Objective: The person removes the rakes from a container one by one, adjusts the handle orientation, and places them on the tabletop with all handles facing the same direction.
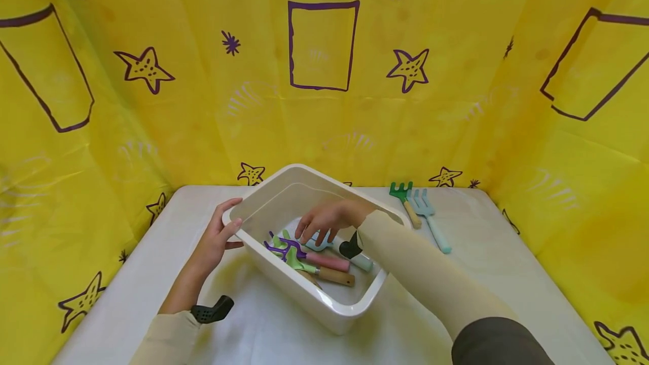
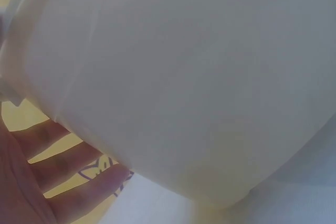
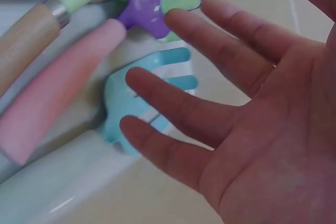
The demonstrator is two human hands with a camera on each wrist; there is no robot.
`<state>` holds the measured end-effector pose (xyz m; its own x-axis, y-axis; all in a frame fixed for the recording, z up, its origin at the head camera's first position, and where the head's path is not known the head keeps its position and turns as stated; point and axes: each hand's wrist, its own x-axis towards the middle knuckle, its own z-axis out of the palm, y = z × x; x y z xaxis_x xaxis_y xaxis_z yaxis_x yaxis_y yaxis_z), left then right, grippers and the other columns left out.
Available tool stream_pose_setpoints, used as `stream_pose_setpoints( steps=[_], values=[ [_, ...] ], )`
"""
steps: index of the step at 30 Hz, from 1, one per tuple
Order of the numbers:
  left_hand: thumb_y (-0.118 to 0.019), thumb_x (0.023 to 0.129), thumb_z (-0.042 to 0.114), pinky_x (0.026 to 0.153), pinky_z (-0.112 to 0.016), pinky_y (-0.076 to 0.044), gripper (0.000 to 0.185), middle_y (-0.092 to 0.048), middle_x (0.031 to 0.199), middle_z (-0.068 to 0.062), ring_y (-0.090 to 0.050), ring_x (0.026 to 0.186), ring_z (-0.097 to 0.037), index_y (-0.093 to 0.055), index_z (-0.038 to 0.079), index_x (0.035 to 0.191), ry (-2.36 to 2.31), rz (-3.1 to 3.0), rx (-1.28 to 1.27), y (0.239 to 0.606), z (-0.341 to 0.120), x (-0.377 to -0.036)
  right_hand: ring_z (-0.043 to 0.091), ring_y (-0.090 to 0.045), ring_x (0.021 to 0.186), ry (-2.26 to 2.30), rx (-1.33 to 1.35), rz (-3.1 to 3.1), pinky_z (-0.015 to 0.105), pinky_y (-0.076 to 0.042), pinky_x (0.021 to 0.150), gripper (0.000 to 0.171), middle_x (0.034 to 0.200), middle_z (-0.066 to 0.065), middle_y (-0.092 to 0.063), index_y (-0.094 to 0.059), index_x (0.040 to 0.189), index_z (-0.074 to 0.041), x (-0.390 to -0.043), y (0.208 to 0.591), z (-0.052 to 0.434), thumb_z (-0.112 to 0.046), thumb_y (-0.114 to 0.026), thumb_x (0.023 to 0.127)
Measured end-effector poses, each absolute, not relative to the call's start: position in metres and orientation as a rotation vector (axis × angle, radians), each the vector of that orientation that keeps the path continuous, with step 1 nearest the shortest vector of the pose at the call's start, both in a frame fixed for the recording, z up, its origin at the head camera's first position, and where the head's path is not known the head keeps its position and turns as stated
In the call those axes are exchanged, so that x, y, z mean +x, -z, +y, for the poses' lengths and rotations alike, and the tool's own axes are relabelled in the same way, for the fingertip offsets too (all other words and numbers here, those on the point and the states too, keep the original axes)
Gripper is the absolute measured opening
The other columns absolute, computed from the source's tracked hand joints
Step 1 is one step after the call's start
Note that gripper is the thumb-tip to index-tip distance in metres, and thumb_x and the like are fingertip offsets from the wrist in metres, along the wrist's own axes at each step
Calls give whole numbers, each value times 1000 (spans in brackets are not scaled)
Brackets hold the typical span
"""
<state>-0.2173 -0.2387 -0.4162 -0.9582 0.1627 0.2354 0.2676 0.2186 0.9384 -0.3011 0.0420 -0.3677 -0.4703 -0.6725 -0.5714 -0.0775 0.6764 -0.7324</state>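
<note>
A white plastic tub [image 1: 355,307] stands on the table, holding several toy garden tools. My left hand [image 1: 215,238] holds its left rim, thumb over the edge; the left wrist view shows the tub's outer wall [image 2: 184,77] with fingers [image 2: 79,177] against it. My right hand [image 1: 324,220] reaches into the tub with fingers spread and nothing in them, just above a light-blue rake head [image 3: 134,98]. Beside it lie a purple tool [image 3: 147,11] with a pink handle [image 3: 52,103] and a green tool with a wooden handle [image 3: 26,40].
Two more toy tools lie on the table behind the tub to the right: a green rake [image 1: 404,199] and a pale-blue fork [image 1: 430,218]. A yellow patterned cloth [image 1: 324,72] walls the white table [image 1: 507,275] on three sides.
</note>
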Motion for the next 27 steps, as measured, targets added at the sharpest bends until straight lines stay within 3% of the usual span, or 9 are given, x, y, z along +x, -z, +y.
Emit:
stream_pose_setpoints(
  steps=[7,16,27],
  values=[
    [-46,103,23,79,-62,-51,51,-25,150,-21,-45,118,-54,-26,15,148,1883,-2370,-424,416,-236,-217,40,-56,114,678,-496,1923,61,-40,97,29,118,0,-59,-63,117,-17,-299,377,42,-27,-66,90],
    [-44,103,22,80,-61,-51,50,-29,147,-22,-47,115,-52,-25,15,149,1874,-2370,-403,416,-238,-213,38,-57,109,533,-471,1886,59,-42,96,35,122,-1,-56,-63,121,-23,-292,382,36,-31,-67,87],
    [-44,104,22,79,-59,-52,49,-33,145,-22,-48,113,-49,-25,14,148,1872,-2363,-408,418,-236,-215,36,-56,107,575,-416,1827,47,-45,99,38,126,3,-52,-61,124,-18,-288,385,34,-19,-68,87]
  ],
)
